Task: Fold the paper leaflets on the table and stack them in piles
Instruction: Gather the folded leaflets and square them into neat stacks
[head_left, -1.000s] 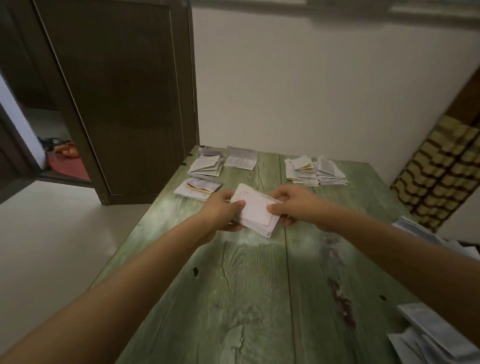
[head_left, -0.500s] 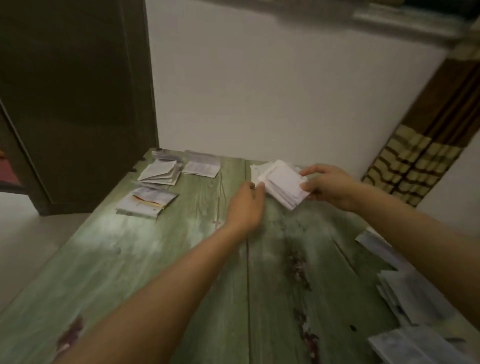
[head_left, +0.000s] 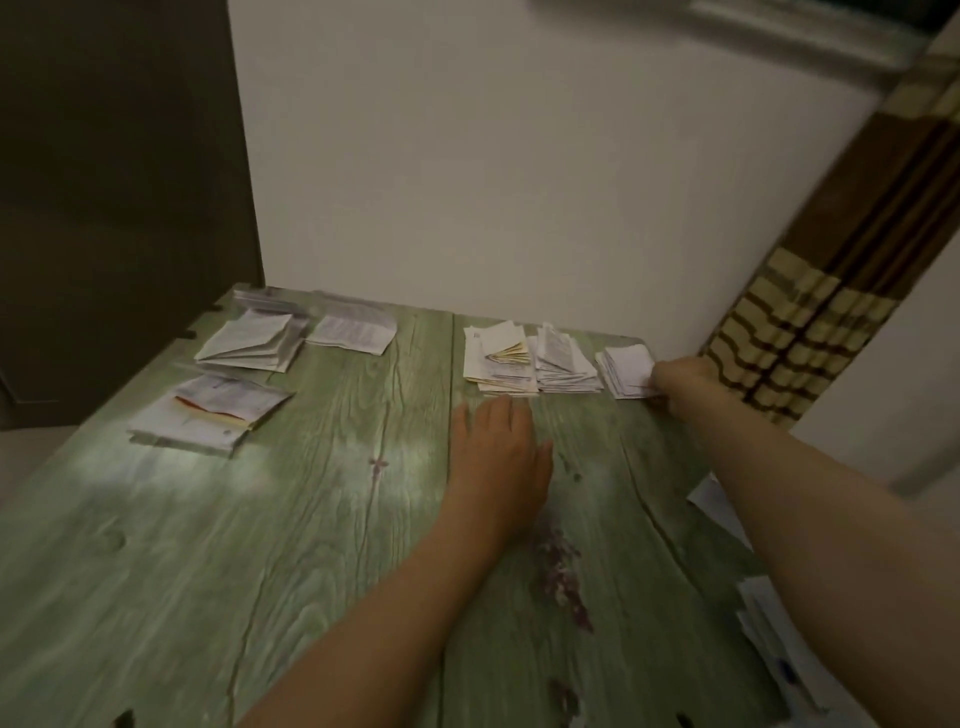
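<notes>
Leaflets (head_left: 626, 371) in a bundle lie at the table's (head_left: 311, 519) far edge, pinched by our right hand (head_left: 683, 384). Our left hand (head_left: 498, 457) rests flat mid-table, fingers straight, empty.

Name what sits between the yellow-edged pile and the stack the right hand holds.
A third pile of folded white leaflets lies between the yellow-edged pile and the stack in the right hand, seen in the head view.

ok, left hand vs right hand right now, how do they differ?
The left hand is open, palm down over the green table, holding nothing; the right hand grips the edge of the small leaflet stack. The left hand is mid-table; the right hand is at the far right corner. Both are bare.
</notes>
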